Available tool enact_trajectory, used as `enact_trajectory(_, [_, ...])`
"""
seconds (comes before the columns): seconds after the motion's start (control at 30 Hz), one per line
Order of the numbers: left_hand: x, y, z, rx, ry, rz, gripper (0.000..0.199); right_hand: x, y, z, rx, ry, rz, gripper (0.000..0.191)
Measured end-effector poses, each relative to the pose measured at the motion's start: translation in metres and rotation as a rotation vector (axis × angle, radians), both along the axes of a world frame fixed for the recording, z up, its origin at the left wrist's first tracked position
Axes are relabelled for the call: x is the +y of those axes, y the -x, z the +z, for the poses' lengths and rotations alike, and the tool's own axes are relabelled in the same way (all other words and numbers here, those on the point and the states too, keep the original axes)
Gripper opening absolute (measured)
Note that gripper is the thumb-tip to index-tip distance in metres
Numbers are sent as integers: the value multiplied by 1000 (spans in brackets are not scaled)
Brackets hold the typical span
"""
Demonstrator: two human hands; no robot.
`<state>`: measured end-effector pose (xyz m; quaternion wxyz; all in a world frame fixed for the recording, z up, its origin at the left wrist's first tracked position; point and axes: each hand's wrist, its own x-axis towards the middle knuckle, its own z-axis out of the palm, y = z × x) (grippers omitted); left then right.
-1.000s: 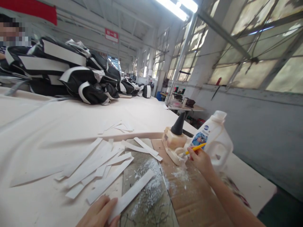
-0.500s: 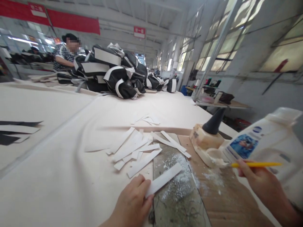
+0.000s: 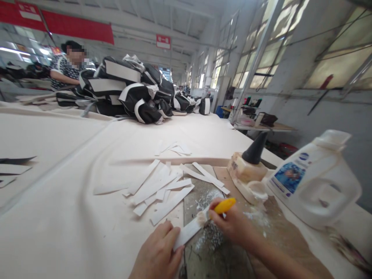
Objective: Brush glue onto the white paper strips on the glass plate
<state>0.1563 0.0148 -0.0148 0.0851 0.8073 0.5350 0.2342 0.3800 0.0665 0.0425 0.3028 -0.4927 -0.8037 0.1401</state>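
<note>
My left hand (image 3: 158,254) presses the near end of a white strip (image 3: 187,231) flat on a glue-spattered glass plate (image 3: 205,254). My right hand (image 3: 232,223) grips a yellow-handled brush (image 3: 216,209), and its bristles touch the far end of that strip. A loose pile of white strips (image 3: 162,186) lies just beyond on the cream table cover. To the right stand a glue-crusted pot with a black cone top (image 3: 251,166) and a large white plastic jug (image 3: 315,182) lying on its side.
A brown cardboard sheet (image 3: 279,236) lies under the pot and my right forearm. Black-and-white sewn covers (image 3: 130,93) are heaped at the back of the table. A person (image 3: 68,68) works beyond them at the far left. Dark and white strips (image 3: 11,166) lie at the left edge.
My right hand has swung the brush from the glue pot leftward down onto the strip. My left hand has stayed holding the strip's near end. The view has shifted slightly.
</note>
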Motion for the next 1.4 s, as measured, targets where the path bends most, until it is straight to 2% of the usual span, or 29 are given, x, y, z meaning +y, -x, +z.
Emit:
enact_trajectory(0.1, [1, 0, -1, 0, -22, 0, 18, 21, -28, 13, -92, -118, -234, 16])
enact_trajectory(0.17, [2, 1, -3, 3, -30, -4, 18, 23, -35, 22, -87, -208, -306, 17])
enact_trajectory(0.23, [2, 1, -3, 15, -28, -9, 18, 19, -29, 27, -17, -229, -263, 19])
enact_trajectory(0.33, [2, 1, -1, 29, 4, -11, 19, 16, -16, 22, 6, -109, -117, 20])
enact_trajectory(0.4, [2, 0, 1, 18, 49, -4, 19, 20, -14, 17, -59, -69, -164, 20])
enact_trajectory(0.5, [3, 0, 1, -24, 112, 4, 20, 24, -18, 15, -112, -191, -341, 21])
enact_trajectory(0.57, [3, 0, 0, -48, 136, 0, 21, 22, -21, 17, -87, -219, -287, 23])
enact_trajectory(0.63, [2, 0, 0, -64, 146, 3, 22, 19, -25, 18, -101, -154, -194, 24])
enact_trajectory(0.7, [2, 0, 0, -76, 159, 13, 21, 19, -31, 18, -152, -126, -229, 25])
enact_trajectory(0.77, [2, -1, -2, -84, 164, 21, 19, 22, -40, 14, -150, -166, -341, 28])
enact_trajectory(0.83, [4, -1, -6, -87, 149, 20, 17, 28, -48, 8, -87, -177, -317, 31])
enact_trajectory(0.93, [8, -1, -14, -101, 69, 13, 18, 37, -56, 2, -74, -134, -221, 32])
enact_trajectory(1.0, [10, -1, -18, -133, -24, 4, 18, 39, -58, 7, -100, -152, -264, 33])
enact_trajectory(1.07, [11, 2, -17, -188, -156, -7, 20, 39, -59, 19, -102, -232, -307, 33])
enact_trajectory(1.17, [16, 15, -6, -257, -378, 31, 23, 39, -54, 37, -64, -416, -180, 31])
enact_trajectory(1.23, [24, 31, 3, -259, -510, 116, 25, 44, -47, 39, -26, -472, -88, 29])
enact_trajectory(1.3, [36, 52, 10, -227, -603, 238, 27, 53, -38, 34, -33, -428, -49, 29])
enact_trajectory(1.4, [55, 87, 11, -122, -586, 471, 31, 73, -20, 22, -155, -334, -19, 32])
